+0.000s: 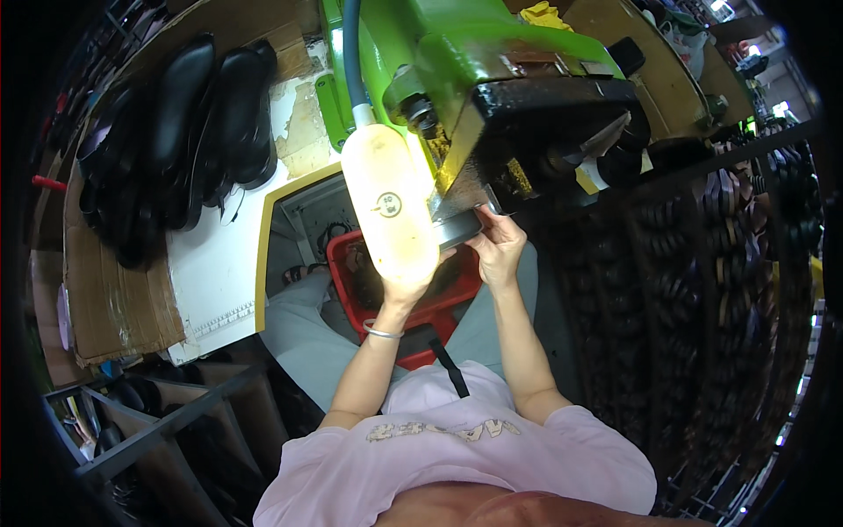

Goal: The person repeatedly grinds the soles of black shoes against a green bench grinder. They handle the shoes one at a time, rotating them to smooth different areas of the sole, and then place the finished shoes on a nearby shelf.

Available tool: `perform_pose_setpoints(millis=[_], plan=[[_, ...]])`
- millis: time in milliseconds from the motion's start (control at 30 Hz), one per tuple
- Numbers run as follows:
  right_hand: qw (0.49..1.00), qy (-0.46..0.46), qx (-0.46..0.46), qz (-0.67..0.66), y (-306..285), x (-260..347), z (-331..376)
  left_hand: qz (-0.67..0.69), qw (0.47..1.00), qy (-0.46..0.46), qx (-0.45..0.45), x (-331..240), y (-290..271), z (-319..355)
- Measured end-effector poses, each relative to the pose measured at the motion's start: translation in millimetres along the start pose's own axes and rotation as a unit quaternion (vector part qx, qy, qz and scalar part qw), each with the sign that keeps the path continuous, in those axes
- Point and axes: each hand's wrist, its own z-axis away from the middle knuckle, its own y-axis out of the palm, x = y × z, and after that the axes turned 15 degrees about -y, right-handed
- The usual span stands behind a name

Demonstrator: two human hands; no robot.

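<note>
Mid-frame, the right hand (498,252) pinches a dark piece (460,231) below the green machine (483,57); the left hand's (407,288) grip, behind the lamp (386,167), cannot be told. A slackened pinch could skew the piece or bring fingertips against the machine.

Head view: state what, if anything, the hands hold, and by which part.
The right hand grips a black, rounded, shoe-like piece by its right end. The left hand is mostly behind the glowing cream oval lamp, its hold unclear.
</note>
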Motion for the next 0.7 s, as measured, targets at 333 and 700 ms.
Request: perform_pose_setpoints(millis=[333, 700], plan=[[0.991, 0.036, -0.121, -0.038, -92.9, -23.9, -8.9, 0.124, 0.99, -0.061, -0.012, -8.6, 15.7, 15.1], [0.914, -0.194, 0.109, 0.339, -52.1, 127.5, -91.6, 0.234, 0.969, -0.082, 0.025, -31.3, -25.9, 12.5]])
